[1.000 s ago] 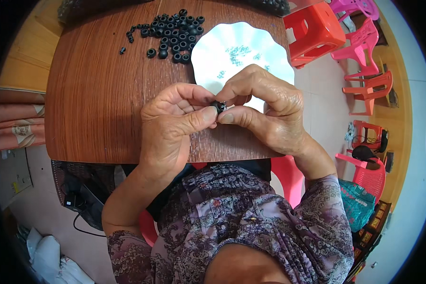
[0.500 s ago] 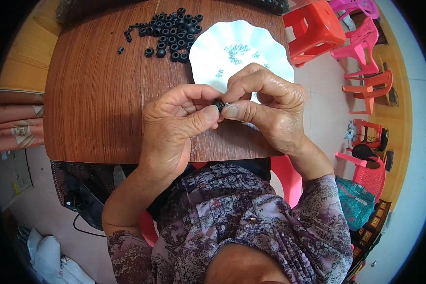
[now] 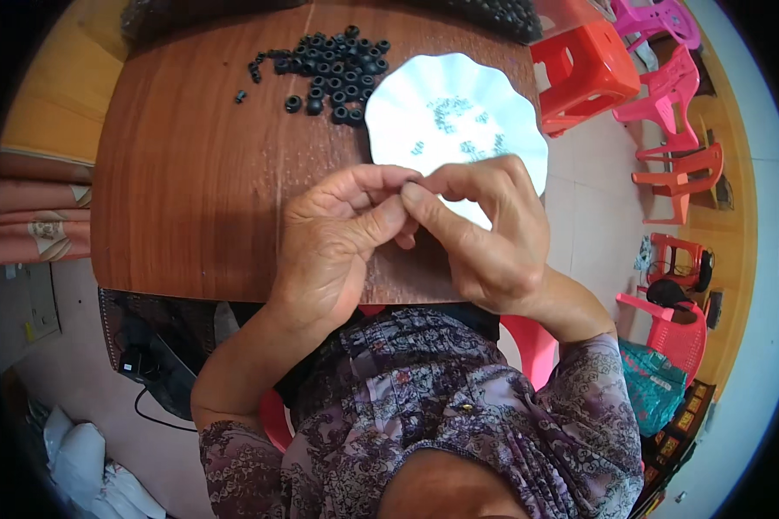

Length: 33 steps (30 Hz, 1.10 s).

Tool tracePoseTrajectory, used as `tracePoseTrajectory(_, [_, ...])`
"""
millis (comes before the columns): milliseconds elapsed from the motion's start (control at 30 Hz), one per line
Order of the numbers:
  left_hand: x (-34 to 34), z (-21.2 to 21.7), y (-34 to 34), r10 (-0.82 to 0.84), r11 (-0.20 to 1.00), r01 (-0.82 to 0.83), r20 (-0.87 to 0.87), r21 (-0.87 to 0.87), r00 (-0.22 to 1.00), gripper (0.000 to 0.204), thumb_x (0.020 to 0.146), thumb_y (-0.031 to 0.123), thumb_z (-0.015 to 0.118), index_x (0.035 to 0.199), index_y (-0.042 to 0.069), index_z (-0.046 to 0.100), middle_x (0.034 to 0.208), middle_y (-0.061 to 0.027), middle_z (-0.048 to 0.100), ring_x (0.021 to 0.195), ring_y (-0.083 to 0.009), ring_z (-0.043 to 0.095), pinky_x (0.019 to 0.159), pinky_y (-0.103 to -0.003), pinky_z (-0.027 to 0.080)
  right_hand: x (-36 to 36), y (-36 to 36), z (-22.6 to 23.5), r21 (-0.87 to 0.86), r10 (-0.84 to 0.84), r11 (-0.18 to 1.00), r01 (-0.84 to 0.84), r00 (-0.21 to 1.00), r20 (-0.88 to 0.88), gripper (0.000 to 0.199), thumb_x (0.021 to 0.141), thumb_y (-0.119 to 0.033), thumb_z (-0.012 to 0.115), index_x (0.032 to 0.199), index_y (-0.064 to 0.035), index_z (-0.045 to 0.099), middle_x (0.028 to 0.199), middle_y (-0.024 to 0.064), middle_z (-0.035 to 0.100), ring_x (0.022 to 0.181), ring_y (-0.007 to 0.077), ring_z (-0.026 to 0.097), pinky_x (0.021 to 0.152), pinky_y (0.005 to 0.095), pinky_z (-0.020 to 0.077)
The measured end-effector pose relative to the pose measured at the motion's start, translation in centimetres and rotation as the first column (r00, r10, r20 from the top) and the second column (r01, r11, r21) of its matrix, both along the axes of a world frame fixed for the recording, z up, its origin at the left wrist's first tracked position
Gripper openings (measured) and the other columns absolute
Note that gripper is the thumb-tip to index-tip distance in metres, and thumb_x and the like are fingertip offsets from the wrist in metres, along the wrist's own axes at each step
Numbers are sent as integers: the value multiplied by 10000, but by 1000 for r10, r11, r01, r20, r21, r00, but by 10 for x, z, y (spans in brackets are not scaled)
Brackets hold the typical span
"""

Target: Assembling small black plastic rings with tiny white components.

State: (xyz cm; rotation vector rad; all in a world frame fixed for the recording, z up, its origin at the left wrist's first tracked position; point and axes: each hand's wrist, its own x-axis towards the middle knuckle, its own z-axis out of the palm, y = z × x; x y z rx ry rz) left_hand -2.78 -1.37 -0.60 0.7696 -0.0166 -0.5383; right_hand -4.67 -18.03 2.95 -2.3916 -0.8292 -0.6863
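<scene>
Centre frame: my left hand (image 3: 342, 238) and right hand (image 3: 485, 229) meet fingertip to fingertip, pinched together; I cannot tell what they grip. Black rings (image 3: 333, 65) lie heaped at upper centre, beside the white scalloped plate (image 3: 493, 117).

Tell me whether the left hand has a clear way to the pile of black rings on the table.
Probably yes. The left hand is pinched against the right hand near the table's front edge, and only bare wooden table lies between it and the black rings. The white dish sits off to the right.
</scene>
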Motion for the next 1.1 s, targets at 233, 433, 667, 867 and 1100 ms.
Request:
tracePoseTrajectory(233, [9,5,12,-62,998,62,-46,-3,997,168,886,64,604,1025,-30,600,880,-65,629,732,-101,562,678,-215,466,10,8,0,28,18,999,-18,1000,-21,399,612,-2,704,1008,-55,693,855,74,607,732,206,523,610,290,426])
tracePoseTrajectory(433, [19,11,39,28,997,-27,-11,76,1000,160,883,44,591,1024,-31,582,863,-72,628,739,-111,580,670,-217,473,27,22,14,411,271,912,-19,780,-565,260,762,-3,679,1022,-11,677,834,86,642,742,197,566,677,302,466])
tracePoseTrajectory(667, [12,-18,89,120,991,-121,-17,-52,993,153,866,46,608,998,-22,572,856,-104,630,707,-138,576,662,-264,472,120,71,-8,42,183,983,-178,951,-248,207,713,4,624,912,-20,676,807,118,628,770,274,587,710,358,465])
tracePoseTrajectory(867, [8,-22,100,176,982,-177,-18,-68,984,158,869,52,607,1003,-23,572,855,-107,628,693,-144,571,660,-268,465,167,112,-39,-344,192,927,-153,978,82,167,618,-83,629,778,-81,678,781,117,611,782,309,562,704,418,463])
tracePoseTrajectory(1100, [8,-21,99,194,978,-193,9,-75,981,158,873,47,599,1012,-23,573,864,-106,630,711,-140,582,664,-258,477,159,107,-34,-345,217,917,-202,976,6,219,650,-3,623,859,-49,668,791,100,605,792,296,568,674,408,484])
